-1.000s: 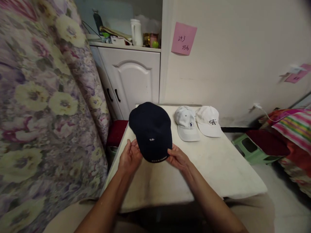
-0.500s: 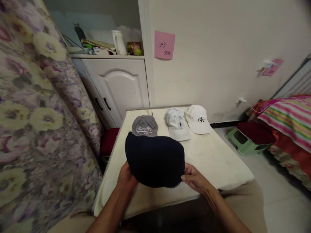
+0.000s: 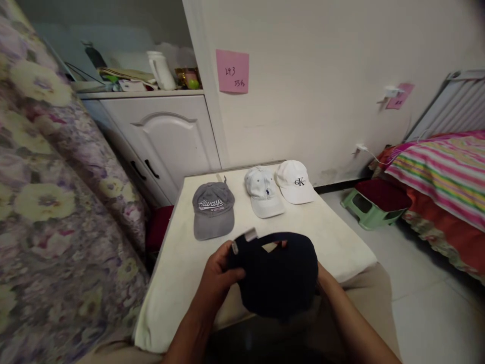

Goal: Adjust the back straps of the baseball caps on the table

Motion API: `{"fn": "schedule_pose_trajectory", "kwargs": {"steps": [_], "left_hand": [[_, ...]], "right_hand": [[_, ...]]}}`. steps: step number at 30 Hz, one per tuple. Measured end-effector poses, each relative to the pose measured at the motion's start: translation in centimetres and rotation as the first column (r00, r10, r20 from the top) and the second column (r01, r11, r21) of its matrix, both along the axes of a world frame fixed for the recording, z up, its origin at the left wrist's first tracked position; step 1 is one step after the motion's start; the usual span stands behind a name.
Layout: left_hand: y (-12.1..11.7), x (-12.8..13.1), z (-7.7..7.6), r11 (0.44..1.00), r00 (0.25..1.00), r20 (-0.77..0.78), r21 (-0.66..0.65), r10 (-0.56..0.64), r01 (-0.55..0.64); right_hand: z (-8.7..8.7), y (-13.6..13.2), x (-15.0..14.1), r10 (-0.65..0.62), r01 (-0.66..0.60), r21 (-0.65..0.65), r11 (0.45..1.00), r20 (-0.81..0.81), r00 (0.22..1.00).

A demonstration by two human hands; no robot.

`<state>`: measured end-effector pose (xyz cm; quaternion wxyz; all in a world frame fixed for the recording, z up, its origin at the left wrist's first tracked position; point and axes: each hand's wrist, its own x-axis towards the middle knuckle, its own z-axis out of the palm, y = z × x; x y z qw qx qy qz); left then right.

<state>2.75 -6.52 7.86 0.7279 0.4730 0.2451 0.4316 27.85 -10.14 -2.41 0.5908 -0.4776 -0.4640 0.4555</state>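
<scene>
A dark navy cap is held up over the near edge of the table, its back strap opening turned away from me. My left hand grips it at the strap side, thumb on top. At the cap's right side is my right hand, its fingers mostly hidden behind the fabric. Beyond lie a grey cap with white lettering, a pale cap with a small dark logo, and a white cap with dark letters.
The caps rest on a cream-covered table. A floral curtain hangs close on the left, and a white cabinet stands behind. To the right are a green stool with a dark red top and a bed with a striped cover.
The navy cap has been turned so its back opening shows, and it has moved right and nearer. The grey cap is now fully uncovered. My view has shifted to the right.
</scene>
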Motion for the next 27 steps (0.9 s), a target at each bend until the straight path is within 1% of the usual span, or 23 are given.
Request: {"fn": "schedule_pose_trajectory", "kwargs": {"steps": [3, 5, 6, 7, 9, 10, 11, 12, 13, 14, 15, 17, 19, 21, 22, 23, 24, 27], "left_hand": [[-1.0, 0.4, -0.8, 0.996, 0.994, -0.074, 0.026, -0.081, 0.083], [-1.7, 0.5, -1.0, 0.995, 0.989, -0.122, 0.026, -0.089, 0.093], [-2.0, 0.5, -1.0, 0.996, 0.985, -0.151, 0.025, -0.08, 0.085], [-2.3, 0.5, -1.0, 0.997, 0.982, -0.178, 0.025, -0.068, 0.074], [-2.8, 0.6, -0.9, 0.998, 0.973, -0.225, 0.027, -0.043, 0.05], [-3.0, 0.7, -0.8, 0.999, 0.969, -0.244, 0.032, -0.03, 0.039], [-3.2, 0.8, -0.7, 0.999, 0.965, -0.263, 0.039, -0.02, 0.031], [-3.5, 0.9, -0.5, 0.999, 0.959, -0.283, 0.045, -0.014, 0.028], [-3.7, 1.0, -0.3, 0.998, 0.952, -0.305, 0.051, -0.011, 0.028], [-4.0, 1.2, -0.1, 0.998, 0.945, -0.327, 0.058, -0.009, 0.03], [-4.2, 1.4, 0.1, 0.997, 0.937, -0.349, 0.066, -0.008, 0.033], [-4.6, 1.7, 0.6, 0.995, 0.922, -0.386, 0.086, -0.006, 0.043], [-4.9, 1.9, 1.0, 0.993, 0.909, -0.418, 0.104, -0.005, 0.053], [-5.1, 2.0, 1.2, 0.991, 0.896, -0.444, 0.115, -0.007, 0.065], [-5.1, 2.1, 1.3, 0.989, 0.892, -0.453, 0.126, -0.007, 0.071], [-5.1, 2.1, 1.4, 0.987, 0.889, -0.458, 0.143, -0.002, 0.076], [-5.1, 2.1, 1.5, 0.983, 0.886, -0.463, 0.166, 0.006, 0.08], [-5.2, 2.0, 1.8, 0.972, 0.883, -0.469, 0.219, 0.029, 0.085]], "right_hand": [[-0.5, 0.3, 1.3, 0.045, -0.047, -0.029, 0.998, -0.045, 0.998], [-0.4, -0.2, 2.2, 0.038, -0.043, -0.058, 0.997, -0.074, 0.997], [0.0, -0.7, 2.7, 0.026, -0.033, -0.072, 0.997, -0.093, 0.995], [0.7, -1.3, 3.0, 0.015, -0.025, -0.086, 0.996, -0.119, 0.993], [2.8, -2.7, 3.6, 0.031, -0.044, -0.082, 0.996, -0.157, 0.987], [4.2, -3.4, 3.7, 0.087, -0.096, -0.059, 0.994, -0.134, 0.987], [5.6, -4.1, 3.8, 0.161, -0.163, -0.034, 0.986, -0.069, 0.985], [6.9, -4.7, 3.8, 0.257, -0.257, -0.008, 0.966, 0.025, 0.966], [8.1, -5.3, 3.7, 0.349, -0.353, 0.008, 0.936, 0.122, 0.929], [9.1, -5.7, 3.6, 0.411, -0.419, -0.003, 0.908, 0.198, 0.89], [9.8, -6.1, 3.4, 0.443, -0.455, -0.011, 0.89, 0.255, 0.86], [10.3, -6.7, 3.1, 0.503, -0.513, -0.055, 0.857, 0.313, 0.806], [10.0, -7.2, 2.8, 0.59, -0.58, -0.122, 0.805, 0.259, 0.765], [9.3, -7.5, 2.7, 0.666, -0.646, -0.171, 0.744, 0.114, 0.737], [9.0, -7.6, 2.7, 0.675, -0.659, -0.18, 0.73, 0.041, 0.737], [8.8, -7.7, 2.7, 0.663, -0.655, -0.182, 0.734, -0.016, 0.748], [8.6, -7.8, 2.8, 0.634, -0.631, -0.18, 0.755, -0.05, 0.772], [8.7, -8.0, 3.3, 0.459, -0.467, -0.169, 0.868, -0.087, 0.884]]}}
